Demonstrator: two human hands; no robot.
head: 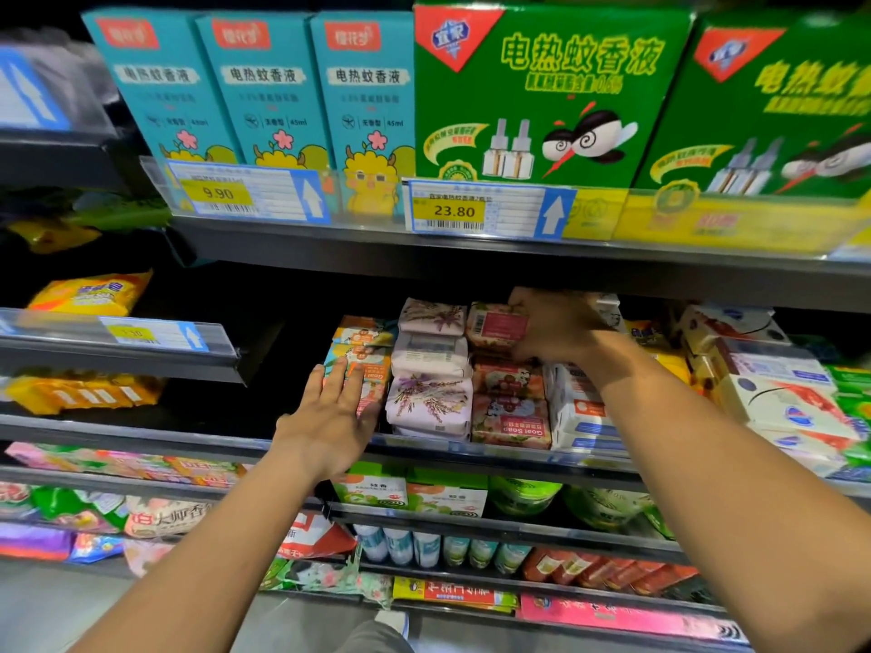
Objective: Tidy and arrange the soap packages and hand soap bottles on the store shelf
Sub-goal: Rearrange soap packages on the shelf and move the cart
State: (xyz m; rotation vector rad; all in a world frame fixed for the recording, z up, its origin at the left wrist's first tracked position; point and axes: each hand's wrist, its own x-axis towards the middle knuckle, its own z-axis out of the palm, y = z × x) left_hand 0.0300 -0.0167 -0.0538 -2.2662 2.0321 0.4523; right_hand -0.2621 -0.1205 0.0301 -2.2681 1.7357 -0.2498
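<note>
A person's right hand (pixel 554 325) curls its fingers round the right end of a red soap package (pixel 495 328) atop a stack of red soap (pixel 509 407) on the middle shelf (pixel 499 453). The left hand (pixel 334 412), fingers straight and together, presses flat against the front of the orange soap packages (pixel 365 358) two stacks to the left. The lavender soap packages (pixel 431 360) stand between the two hands. The red package lies flat, close under the shelf above, its long axis running left to right along the shelf front and a barcoded face turned to the aisle. It sits just left of the right palm, well apart from the left hand, so any squaring of it on its stack looks to fall to the right hand.
</note>
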